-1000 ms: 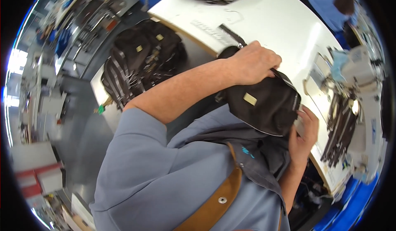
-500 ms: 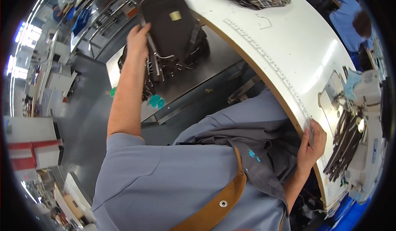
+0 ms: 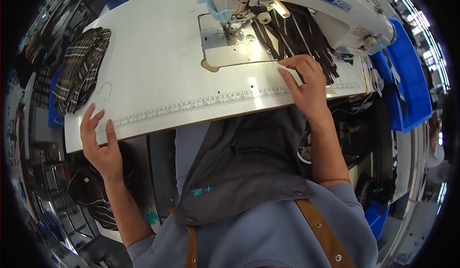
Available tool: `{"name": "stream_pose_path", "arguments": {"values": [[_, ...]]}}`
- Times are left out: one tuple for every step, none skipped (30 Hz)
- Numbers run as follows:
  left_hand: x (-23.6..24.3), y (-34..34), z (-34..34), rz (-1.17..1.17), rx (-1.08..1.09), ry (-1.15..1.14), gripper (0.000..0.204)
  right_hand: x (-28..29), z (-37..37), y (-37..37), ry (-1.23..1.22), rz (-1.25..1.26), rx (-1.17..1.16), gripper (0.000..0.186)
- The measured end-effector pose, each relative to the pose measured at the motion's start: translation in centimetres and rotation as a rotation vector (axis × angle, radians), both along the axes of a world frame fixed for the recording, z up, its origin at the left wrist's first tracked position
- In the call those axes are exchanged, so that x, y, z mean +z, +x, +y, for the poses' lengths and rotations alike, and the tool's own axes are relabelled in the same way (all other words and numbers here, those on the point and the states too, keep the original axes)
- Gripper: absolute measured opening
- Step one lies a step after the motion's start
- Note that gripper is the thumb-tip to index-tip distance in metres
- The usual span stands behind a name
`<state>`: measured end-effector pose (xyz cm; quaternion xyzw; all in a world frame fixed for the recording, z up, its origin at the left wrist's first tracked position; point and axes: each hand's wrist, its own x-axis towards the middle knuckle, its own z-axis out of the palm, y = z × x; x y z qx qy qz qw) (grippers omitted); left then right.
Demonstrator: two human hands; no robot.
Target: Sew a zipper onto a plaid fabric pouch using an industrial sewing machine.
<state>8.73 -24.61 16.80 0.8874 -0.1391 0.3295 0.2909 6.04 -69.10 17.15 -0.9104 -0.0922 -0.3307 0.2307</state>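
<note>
Over the left front corner of the white sewing table (image 3: 158, 67), my left hand (image 3: 101, 148) is open, fingers spread and holding nothing. My right hand (image 3: 310, 88) hovers at the front right of the table with thumb and fingers apart, nothing visible between them. Just beyond its fingertips lies a bunch of dark zipper strips (image 3: 304, 31), partly under the arm of a white sewing machine (image 3: 335, 9). A stack of plaid fabric pieces (image 3: 85, 67) rests on the table's far left side, beyond my left hand.
A ruler strip (image 3: 191, 106) runs along the table's front edge. A bent thread or wire (image 3: 109, 93) lies near the plaid stack. Dark pieces with zippers (image 3: 88, 186) sit on a lower surface at left. A blue bin (image 3: 407, 86) stands at right.
My view has swung right to face the sewing machine. My left hand has left the dark stack and come over the table corner. My right hand has moved beside the zipper strips.
</note>
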Motion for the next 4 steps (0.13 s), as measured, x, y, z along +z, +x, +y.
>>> {"name": "stream_pose_path", "arguments": {"values": [[0.7, 0.8, -2.3, 0.027, -0.124, -0.018, 0.023, 0.2, -0.9, 0.0, -0.061, -0.029, -0.07, 0.015], [1.2, 1.3, -4.4, 0.094, -0.227, -0.05, 0.022, 0.3, -1.8, 0.1, -0.108, -0.054, -0.141, 0.014], [1.4, 1.4, -6.3, 0.103, -0.316, -0.066, 0.024, 0.3, -2.5, 0.1, -0.079, -0.031, -0.195, 0.015], [2.0, 1.3, -7.6, 0.181, -0.361, -0.08, 0.025, 0.2, -3.1, 0.1, -0.074, 0.022, -0.268, 0.018]]}}
